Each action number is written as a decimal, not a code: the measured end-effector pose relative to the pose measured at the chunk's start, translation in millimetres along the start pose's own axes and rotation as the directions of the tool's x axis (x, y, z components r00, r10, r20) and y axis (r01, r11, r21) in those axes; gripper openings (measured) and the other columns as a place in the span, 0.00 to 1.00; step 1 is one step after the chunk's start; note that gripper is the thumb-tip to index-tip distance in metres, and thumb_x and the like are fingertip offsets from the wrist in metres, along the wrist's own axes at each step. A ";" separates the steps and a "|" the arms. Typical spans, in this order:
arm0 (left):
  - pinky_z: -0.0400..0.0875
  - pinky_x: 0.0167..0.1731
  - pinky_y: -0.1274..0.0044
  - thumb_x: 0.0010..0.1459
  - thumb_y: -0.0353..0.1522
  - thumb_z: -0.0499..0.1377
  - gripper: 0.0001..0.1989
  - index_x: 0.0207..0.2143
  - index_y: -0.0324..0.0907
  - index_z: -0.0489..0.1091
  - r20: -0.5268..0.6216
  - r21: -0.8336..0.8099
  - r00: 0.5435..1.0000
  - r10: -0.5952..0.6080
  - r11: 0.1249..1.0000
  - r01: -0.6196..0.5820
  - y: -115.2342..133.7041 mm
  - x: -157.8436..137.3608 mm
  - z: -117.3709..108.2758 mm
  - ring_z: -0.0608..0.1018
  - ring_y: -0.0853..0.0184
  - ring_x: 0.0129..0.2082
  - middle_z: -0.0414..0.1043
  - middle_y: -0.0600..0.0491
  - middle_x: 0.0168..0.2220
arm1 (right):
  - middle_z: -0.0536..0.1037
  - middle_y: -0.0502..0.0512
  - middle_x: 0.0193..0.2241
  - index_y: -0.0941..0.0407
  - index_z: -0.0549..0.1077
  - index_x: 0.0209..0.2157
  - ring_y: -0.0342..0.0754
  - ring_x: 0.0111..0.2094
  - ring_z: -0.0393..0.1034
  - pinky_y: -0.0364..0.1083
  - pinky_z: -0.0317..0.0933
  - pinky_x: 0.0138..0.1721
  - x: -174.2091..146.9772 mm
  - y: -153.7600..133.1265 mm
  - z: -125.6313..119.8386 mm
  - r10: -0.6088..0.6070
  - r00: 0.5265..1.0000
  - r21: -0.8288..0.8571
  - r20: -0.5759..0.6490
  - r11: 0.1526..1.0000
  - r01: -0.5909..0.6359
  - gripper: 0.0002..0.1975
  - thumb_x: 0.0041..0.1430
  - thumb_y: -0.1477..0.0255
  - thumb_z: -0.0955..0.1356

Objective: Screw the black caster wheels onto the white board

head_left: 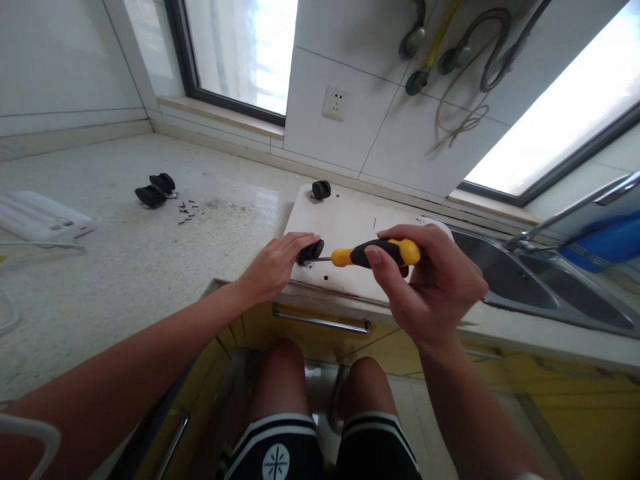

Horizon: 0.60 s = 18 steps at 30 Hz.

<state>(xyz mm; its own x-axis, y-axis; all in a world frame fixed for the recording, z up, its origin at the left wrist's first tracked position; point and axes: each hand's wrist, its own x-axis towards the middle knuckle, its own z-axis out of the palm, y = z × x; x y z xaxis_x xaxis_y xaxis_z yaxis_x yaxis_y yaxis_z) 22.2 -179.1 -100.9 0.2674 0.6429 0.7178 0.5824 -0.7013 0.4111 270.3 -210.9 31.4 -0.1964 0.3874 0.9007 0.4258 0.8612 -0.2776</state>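
In my right hand (433, 280) is a yellow and black screwdriver (375, 254), held almost level with its shaft pointing left. Its tip meets the base of a black caster wheel (312, 251) near the front left corner of a white board (345, 227). My left hand (273, 263) grips that caster from the left, fingers on top of it; the thumb is hidden. A second caster (321, 190) stands on the board's far left corner. Dark holes show in the board, one just right of the front caster. Whether a screw sits under the tip is too small to tell.
Two loose casters (156, 190) and several small screws (187, 212) lie on the speckled countertop (215, 173) at left. Farther left is a white power bank (43, 217) with a cable. A steel sink (515, 270) with a faucet is at right; drawer handles project below the counter edge.
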 end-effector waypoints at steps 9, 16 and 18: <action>0.77 0.63 0.62 0.75 0.22 0.49 0.28 0.71 0.47 0.68 -0.004 0.032 1.000 -0.002 0.999 0.002 -2.2 0.1 3.7 0.81 0.58 0.65 0.78 0.44 0.66 | 0.85 0.51 0.34 0.51 0.83 0.42 0.44 0.27 0.70 0.47 0.63 0.27 11.9 -5.0 2.1 -0.049 0.995 -0.062 0.089 0.997 0.055 0.06 0.65 0.68 0.79; 0.77 0.62 0.63 0.74 0.20 0.48 0.28 0.71 0.45 0.68 -0.005 0.052 1.000 0.011 0.999 -0.011 -4.3 0.2 5.5 0.80 0.58 0.65 0.78 0.43 0.66 | 0.84 0.50 0.32 0.51 0.83 0.41 0.43 0.26 0.68 0.47 0.61 0.26 17.0 -6.5 2.6 -0.038 0.993 -0.053 0.109 0.998 0.044 0.06 0.65 0.67 0.79; 0.77 0.62 0.62 0.74 0.20 0.49 0.28 0.71 0.46 0.68 -0.008 0.050 1.000 0.006 0.999 -0.006 -4.1 0.4 5.9 0.81 0.58 0.65 0.78 0.44 0.66 | 0.84 0.51 0.33 0.51 0.82 0.41 0.44 0.27 0.68 0.47 0.61 0.26 18.0 -7.6 3.6 -0.027 0.994 -0.064 0.109 0.997 0.034 0.06 0.66 0.66 0.79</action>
<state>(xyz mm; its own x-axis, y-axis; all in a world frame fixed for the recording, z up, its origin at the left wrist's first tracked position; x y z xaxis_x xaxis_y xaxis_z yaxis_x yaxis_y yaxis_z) 24.5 -174.1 -105.6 0.2647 0.6362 0.7247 0.6184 -0.6886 0.3786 260.3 -209.3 48.5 -0.3026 0.3976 0.8662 0.4749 0.8509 -0.2247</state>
